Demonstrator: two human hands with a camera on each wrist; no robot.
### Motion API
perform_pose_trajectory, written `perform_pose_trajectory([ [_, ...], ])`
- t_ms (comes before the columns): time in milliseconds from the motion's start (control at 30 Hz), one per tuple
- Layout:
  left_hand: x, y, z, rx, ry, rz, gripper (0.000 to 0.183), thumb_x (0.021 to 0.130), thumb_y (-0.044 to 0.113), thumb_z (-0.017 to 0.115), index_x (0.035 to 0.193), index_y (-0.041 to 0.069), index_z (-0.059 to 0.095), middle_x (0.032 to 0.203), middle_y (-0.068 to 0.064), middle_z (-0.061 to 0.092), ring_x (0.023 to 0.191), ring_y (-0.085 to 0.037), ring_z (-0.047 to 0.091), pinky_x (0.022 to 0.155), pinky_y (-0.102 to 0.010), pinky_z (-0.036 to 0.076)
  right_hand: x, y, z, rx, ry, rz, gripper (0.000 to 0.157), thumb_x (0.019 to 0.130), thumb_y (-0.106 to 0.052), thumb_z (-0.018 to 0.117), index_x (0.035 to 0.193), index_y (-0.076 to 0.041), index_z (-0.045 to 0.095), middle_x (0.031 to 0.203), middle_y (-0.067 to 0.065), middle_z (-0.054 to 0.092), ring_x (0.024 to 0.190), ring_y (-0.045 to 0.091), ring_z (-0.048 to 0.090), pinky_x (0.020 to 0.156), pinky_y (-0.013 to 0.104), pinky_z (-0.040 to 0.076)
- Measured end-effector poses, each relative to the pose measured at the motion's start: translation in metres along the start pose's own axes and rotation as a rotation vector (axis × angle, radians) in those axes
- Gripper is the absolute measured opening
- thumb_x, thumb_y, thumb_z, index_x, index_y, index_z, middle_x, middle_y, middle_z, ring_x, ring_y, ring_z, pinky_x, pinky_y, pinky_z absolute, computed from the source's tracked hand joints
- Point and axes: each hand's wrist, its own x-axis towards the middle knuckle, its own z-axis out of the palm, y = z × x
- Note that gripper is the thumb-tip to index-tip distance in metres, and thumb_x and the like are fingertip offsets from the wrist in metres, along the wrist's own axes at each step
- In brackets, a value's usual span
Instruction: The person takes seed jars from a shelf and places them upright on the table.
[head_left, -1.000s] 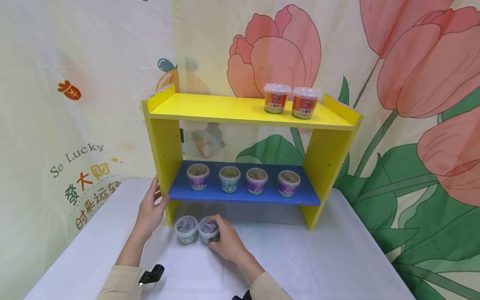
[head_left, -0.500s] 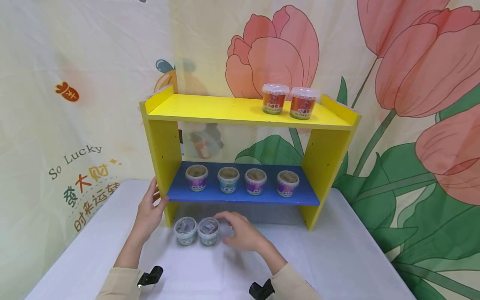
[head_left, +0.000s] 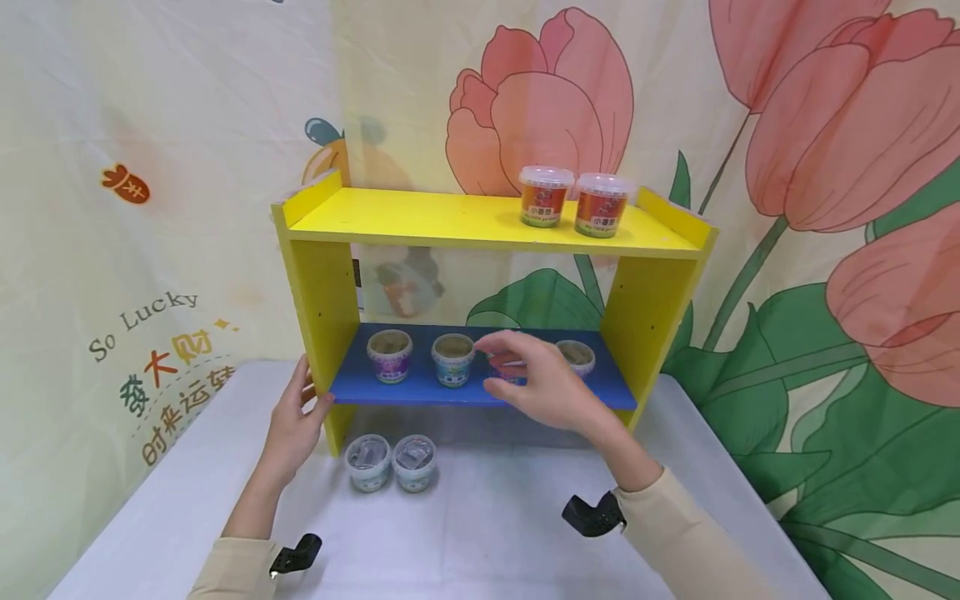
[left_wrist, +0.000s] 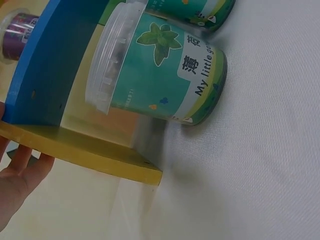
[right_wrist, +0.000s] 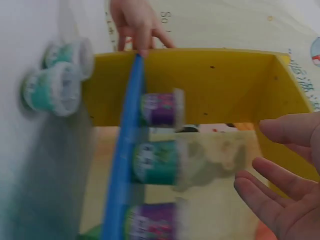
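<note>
My left hand (head_left: pixel 291 433) grips the left side panel of the yellow and blue shelf (head_left: pixel 480 223), thumb at the front corner of the blue board, fingers along the outer face. My right hand (head_left: pixel 551 379) holds nothing and hovers before the blue board, its fingers apart and loosely bent. Behind it, one purple tub is mostly covered and another purple tub (head_left: pixel 577 357) partly. Left of the fingertips stand a teal tub (head_left: pixel 453 362) and a purple tub (head_left: pixel 390 357). Two mint-labelled teal tubs (head_left: pixel 368 463) (left_wrist: pixel 160 70) sit side by side on the white cloth below.
Two red tubs with clear lids (head_left: pixel 544 197) stand at the right of the yellow top board. A white cloth (head_left: pixel 480 533) covers the table. Behind hangs a curtain (head_left: pixel 195 100) printed with tulips and lettering.
My right hand has let go of the right-hand teal tub on the cloth and risen to the right, in front of the blue board. My left hand stays on the shelf's side.
</note>
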Motion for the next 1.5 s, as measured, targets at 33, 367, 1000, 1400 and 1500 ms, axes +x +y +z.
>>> perform_pose_trajectory([
  [33, 0.000, 0.000, 0.000, 0.001, -0.001, 0.002, 0.078, 0.112, 0.031, 0.054, 0.169, 0.050, 0.003, 0.170, -0.024, 0.029, 0.150, -0.052, 0.035, 0.116, -0.075, 0.036, 0.003, -0.004, -0.008, -0.003, 0.024, 0.002, 0.046, 0.095, -0.005, 0.080, 0.138, -0.013, 0.066, 0.135, 0.004, 0.067, 0.121, 0.028, 0.069, 0.105, 0.045, 0.059],
  [367, -0.001, 0.001, -0.001, 0.010, -0.001, 0.004, 0.079, 0.112, 0.031, 0.054, 0.169, 0.050, 0.003, 0.170, -0.024, 0.029, 0.150, -0.053, 0.035, 0.113, -0.072, 0.042, 0.026, -0.040, -0.076, -0.054, 0.209, -0.038, 0.047, 0.096, -0.006, 0.079, 0.140, -0.007, 0.063, 0.136, 0.009, 0.068, 0.119, 0.026, 0.070, 0.104, 0.044, 0.060],
  [1000, -0.002, 0.002, -0.002, 0.009, -0.003, -0.008, 0.079, 0.112, 0.033, 0.055, 0.167, 0.054, 0.002, 0.172, -0.022, 0.027, 0.151, -0.052, 0.033, 0.113, -0.071, 0.042, 0.066, -0.062, -0.127, -0.262, 0.384, 0.148, 0.059, 0.098, -0.014, 0.074, 0.153, -0.012, 0.051, 0.147, 0.021, 0.060, 0.127, 0.037, 0.066, 0.112, 0.047, 0.054],
  [1400, -0.001, 0.001, 0.000, -0.005, -0.004, 0.017, 0.078, 0.113, 0.028, 0.054, 0.168, 0.052, 0.005, 0.170, -0.023, 0.029, 0.150, -0.052, 0.035, 0.113, -0.071, 0.042, 0.083, -0.057, -0.129, -0.315, 0.339, 0.265, 0.077, 0.098, -0.024, 0.072, 0.164, -0.017, 0.033, 0.161, 0.017, 0.049, 0.139, 0.038, 0.057, 0.105, 0.049, 0.059],
  [1500, -0.001, 0.002, 0.000, -0.004, -0.005, 0.013, 0.079, 0.112, 0.028, 0.054, 0.168, 0.052, 0.005, 0.170, -0.023, 0.029, 0.151, -0.053, 0.034, 0.113, -0.071, 0.042, 0.090, -0.054, -0.129, -0.312, 0.321, 0.268, 0.079, 0.098, -0.025, 0.072, 0.166, -0.018, 0.031, 0.161, 0.017, 0.048, 0.136, 0.037, 0.057, 0.107, 0.048, 0.057],
])
